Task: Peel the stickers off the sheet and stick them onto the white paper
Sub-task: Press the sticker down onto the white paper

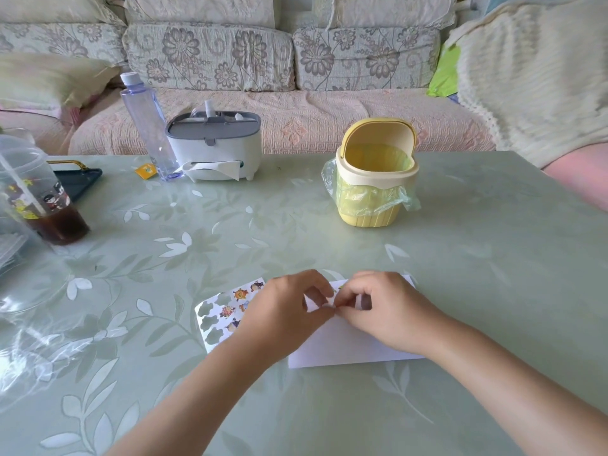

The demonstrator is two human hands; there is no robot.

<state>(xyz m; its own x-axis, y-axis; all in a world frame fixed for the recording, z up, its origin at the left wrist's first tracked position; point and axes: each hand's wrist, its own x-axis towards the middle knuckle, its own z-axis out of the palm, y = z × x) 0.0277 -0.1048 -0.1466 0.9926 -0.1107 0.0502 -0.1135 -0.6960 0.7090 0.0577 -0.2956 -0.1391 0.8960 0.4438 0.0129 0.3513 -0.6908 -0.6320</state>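
Surface [460, 291]: pale green, white-and-grey leaf and blossom pattern. White paper [345, 347] under right hand [385, 311]: plain white. Sticker sheet [217, 320] beside left hand [283, 311]: white, multicoloured cartoon figures, grey-green cut-out shapes. Bin [371, 209] beyond right hand: yellow, cream lid, pale green liner. Tissue box [214, 143] beyond left hand: white, grey lid.

Single view, head-worn, wide-angle. Sits above near edge of table [460, 258], faces forward and down toward far side. Left hand [283, 311] and right hand [391, 307] lie low centre, nearest lens, forearms entering from bottom edge. Yellow bin [375, 179] marks mid distance. Sofa [210, 57] beyond far table edge fills top of frame. Plastic cup [42, 199] cut by left edge.
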